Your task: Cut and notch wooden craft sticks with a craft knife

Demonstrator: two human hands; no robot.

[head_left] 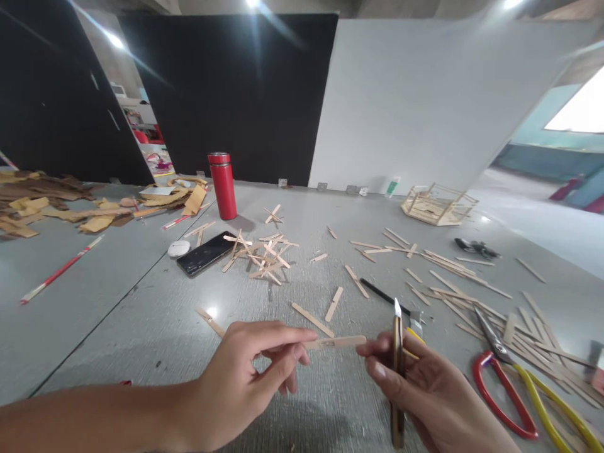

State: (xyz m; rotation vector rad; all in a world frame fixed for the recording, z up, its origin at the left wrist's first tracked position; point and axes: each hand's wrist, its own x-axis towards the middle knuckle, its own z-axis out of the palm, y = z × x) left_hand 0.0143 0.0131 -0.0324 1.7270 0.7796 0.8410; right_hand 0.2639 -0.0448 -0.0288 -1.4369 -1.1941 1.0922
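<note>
A flat wooden craft stick [348,341] with a notch cut in it is pinched between the thumb and fingers of my left hand [257,358]. My right hand [425,384] is closed around a craft knife [399,371], which stands upright with its bare blade pointing up. The right fingertips are close to the stick's right end; whether they touch it I cannot tell. Just beyond the stick on the table lie another craft stick [311,319] and a short notched piece [334,304]. A further stick [210,321] is partly behind my left hand.
Red-and-yellow-handled scissors [495,343] lie right, beside many loose sticks [448,261]. A stick pile [264,255], phone [206,253], white earbud case [179,249] and red flask [222,187] stand left of centre. A stick frame [438,206] sits at the back right.
</note>
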